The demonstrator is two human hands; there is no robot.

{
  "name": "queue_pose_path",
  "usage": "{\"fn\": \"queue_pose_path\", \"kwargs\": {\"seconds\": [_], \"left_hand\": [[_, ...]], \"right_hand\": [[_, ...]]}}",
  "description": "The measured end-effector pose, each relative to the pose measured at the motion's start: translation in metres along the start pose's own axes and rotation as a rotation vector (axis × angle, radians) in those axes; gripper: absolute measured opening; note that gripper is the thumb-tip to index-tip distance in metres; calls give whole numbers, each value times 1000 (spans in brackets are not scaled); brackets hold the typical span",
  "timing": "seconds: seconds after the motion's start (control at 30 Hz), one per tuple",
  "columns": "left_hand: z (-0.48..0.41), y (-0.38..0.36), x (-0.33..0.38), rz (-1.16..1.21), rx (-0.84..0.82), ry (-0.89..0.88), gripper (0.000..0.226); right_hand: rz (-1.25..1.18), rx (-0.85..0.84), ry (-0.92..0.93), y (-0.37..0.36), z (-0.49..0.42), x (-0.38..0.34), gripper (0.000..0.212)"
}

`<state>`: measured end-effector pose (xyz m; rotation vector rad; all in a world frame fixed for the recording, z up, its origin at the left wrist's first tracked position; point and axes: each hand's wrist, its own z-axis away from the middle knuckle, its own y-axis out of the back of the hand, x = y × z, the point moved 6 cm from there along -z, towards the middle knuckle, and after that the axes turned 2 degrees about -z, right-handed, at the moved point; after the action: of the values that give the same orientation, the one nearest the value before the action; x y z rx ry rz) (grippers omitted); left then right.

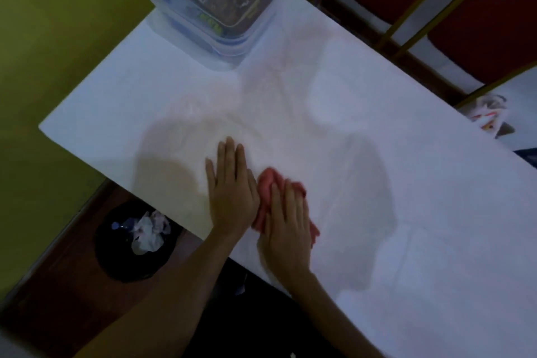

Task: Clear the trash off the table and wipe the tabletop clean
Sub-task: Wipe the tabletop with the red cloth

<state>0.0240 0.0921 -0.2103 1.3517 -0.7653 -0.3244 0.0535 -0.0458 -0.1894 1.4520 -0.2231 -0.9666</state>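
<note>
- Nearest the camera, two bare forearms are reaching up from the lower edge of the view onto a white worktop (406, 183), which is running diagonally across the scene and carrying soft grey shadows of the arms.
- Below the worktop's near edge, a dark floor is showing, and a black trash bin (116, 256) is standing there with crumpled white paper (146, 234) lying inside it.
- The left hand (232, 192) is lying palm down on the worktop, its fingers (229, 154) straight and held close together, gripping nothing.
- The right hand (286, 229) is pressing flat on a pink cloth (266, 183), just beside the left hand; its fingers are extended over the cloth rather than curled round it.
- The cloth is bunched on the worktop near the front edge, mostly covered by the right hand, with folds sticking out above and at both sides.
- Farther off, a clear lidded plastic container (215, 6) is sitting at the worktop's far left corner, with printed packets blurred inside.
- A yellow-green wall (52, 38) is filling the left side.
- Beyond the far edge, red chairs with gold frames (479, 14) are standing, cut off by the frame.
- At the right edge, something crumpled, white with orange marks (488, 118), is lying on a pale surface, too blurred to identify.
</note>
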Motion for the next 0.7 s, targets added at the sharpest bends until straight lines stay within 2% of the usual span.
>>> {"fn": "queue_pose_path", "kwargs": {"seconds": [0.13, 0.3, 0.43, 0.53, 0.6, 0.7], "left_hand": [[1, 0, -4, 17, -29, -13, 55], [1, 5, -1, 22, -96, -27, 57], [29, 18, 39, 38, -135, -225, 55], [81, 7, 77, 72, -254, -413, 57], [112, -2, 76, 88, -293, -441, 52], [137, -6, 60, 60, -346, -460, 65]], "right_hand": [[190, -145, 19, -8, 58, 20, 68], [223, -162, -137, 12, 42, 56, 80], [158, -152, -191, 15, 28, 58, 85], [161, -145, -186, 9, 42, 56, 91], [172, -153, -159, 8, 58, 56, 89], [142, -210, -113, 10, 78, 62, 82]]}}
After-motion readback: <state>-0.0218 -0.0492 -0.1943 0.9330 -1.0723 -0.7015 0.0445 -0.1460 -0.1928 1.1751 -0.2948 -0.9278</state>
